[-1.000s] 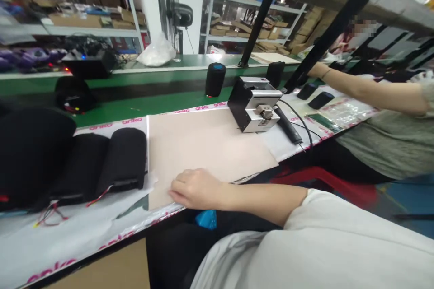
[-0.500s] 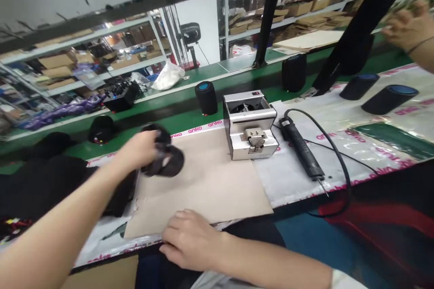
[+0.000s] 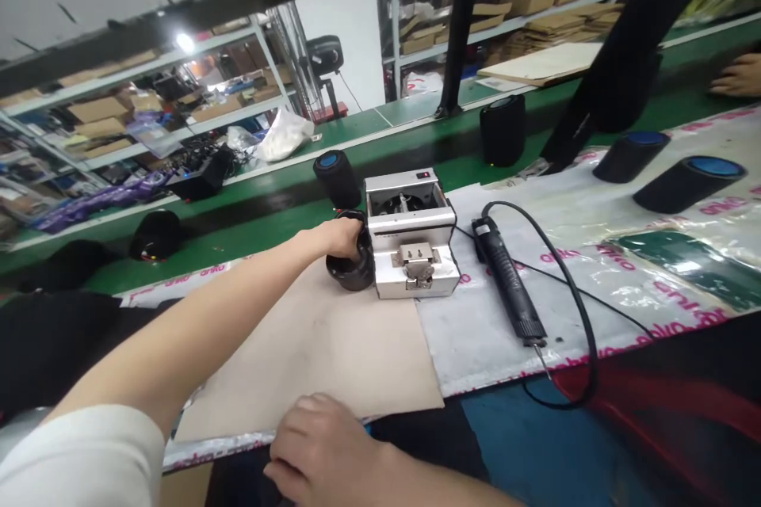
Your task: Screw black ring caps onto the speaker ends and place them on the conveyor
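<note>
One black part (image 3: 352,277), not yet released by our closed left hand (image 3: 346,238); right hand (image 3: 321,447), half-curled, contents unclear; screwdriver (image 3: 510,281), untouched.

The cardboard sheet (image 3: 315,364) at lower centre is plain tan, and the boxy machine (image 3: 414,269) at centre is silver with black sides. The green bench (image 3: 267,218) carries a whitish covering (image 3: 464,341) with pink lettering; at right, two black cylinders (image 3: 683,188) have blue ends, and the screwdriver (image 3: 508,277) is black.
</note>
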A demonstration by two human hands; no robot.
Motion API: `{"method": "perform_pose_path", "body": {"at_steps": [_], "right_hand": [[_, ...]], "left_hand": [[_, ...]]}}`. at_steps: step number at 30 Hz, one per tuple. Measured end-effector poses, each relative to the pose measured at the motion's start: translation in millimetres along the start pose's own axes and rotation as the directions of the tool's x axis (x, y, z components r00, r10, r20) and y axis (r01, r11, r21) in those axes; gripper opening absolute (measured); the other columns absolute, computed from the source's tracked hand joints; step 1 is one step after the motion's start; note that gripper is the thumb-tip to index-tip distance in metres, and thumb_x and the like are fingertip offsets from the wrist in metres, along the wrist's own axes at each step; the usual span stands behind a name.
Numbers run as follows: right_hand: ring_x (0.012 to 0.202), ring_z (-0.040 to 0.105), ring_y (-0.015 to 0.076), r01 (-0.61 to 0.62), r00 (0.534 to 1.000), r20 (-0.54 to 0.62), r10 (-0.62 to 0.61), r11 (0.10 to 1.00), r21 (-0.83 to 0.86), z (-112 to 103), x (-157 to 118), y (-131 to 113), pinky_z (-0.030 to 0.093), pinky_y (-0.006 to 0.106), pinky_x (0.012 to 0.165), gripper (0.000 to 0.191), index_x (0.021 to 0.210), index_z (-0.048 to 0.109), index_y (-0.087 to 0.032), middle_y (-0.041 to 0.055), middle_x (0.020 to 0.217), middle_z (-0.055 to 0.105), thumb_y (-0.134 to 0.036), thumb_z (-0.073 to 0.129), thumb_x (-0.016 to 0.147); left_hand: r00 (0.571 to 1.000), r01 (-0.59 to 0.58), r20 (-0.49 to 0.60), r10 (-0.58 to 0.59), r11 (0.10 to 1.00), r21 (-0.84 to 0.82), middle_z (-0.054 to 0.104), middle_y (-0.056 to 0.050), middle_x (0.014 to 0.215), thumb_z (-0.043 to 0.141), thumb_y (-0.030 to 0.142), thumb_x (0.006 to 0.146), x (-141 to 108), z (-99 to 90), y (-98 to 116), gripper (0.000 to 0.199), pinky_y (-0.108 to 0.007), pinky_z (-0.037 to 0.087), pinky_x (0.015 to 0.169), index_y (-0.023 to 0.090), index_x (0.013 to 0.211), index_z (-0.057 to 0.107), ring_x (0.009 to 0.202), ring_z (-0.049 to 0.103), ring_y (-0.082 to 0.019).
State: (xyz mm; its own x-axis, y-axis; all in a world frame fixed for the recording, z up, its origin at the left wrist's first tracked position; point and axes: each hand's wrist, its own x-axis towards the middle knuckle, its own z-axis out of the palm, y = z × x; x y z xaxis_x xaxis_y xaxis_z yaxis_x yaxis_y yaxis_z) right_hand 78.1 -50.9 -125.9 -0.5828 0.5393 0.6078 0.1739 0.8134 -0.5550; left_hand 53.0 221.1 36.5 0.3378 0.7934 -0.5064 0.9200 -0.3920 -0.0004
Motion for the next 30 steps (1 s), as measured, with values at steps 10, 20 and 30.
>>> {"method": "perform_pose_path", "body": {"at_steps": [10,20,30], "right_hand": [[0.078,0.053,0.0178,0.016,0.999,0.048,-0.018,0.999,0.042,-12,-4,0,0.042,0.033,0.074,0.025,0.088,0.065,-0.019,0.0002,0.084,0.064,-0.039,0.063,0.104],[0.08,0.056,0.0174,0.019,0.999,0.036,-0.021,0.999,0.034,-16,-3,-1,0.044,0.033,0.075,0.024,0.087,0.063,-0.019,0.0006,0.084,0.066,-0.036,0.065,0.104],[0.095,0.068,0.0144,-0.125,0.99,0.106,0.098,0.949,0.289,-55,12,-4,0.055,0.026,0.089,0.011,0.104,0.066,-0.02,0.0021,0.098,0.071,-0.021,0.057,0.11]], "left_hand": [[0.998,-0.069,0.005,0.07,0.993,-0.091,0.08,-0.012,0.121,0.094,0.037,0.065,-11,-17.3,-3,0.069,-0.03,0.059,0.084,0.017,0.127,0.074,0.105,0.077,-0.029],[0.972,-0.169,-0.167,0.163,0.986,-0.018,0.081,-0.012,0.098,0.088,0.042,0.075,-21,-12.9,-7,0.041,-0.03,0.05,0.065,0.013,0.104,0.082,0.085,0.076,-0.026],[0.746,-0.192,-0.666,0.022,0.964,-0.183,0.079,-0.007,0.12,0.07,0.036,0.1,-210,13.8,-69,0.019,-0.032,0.055,0.1,0.02,0.103,0.081,0.113,0.074,-0.022]]}}
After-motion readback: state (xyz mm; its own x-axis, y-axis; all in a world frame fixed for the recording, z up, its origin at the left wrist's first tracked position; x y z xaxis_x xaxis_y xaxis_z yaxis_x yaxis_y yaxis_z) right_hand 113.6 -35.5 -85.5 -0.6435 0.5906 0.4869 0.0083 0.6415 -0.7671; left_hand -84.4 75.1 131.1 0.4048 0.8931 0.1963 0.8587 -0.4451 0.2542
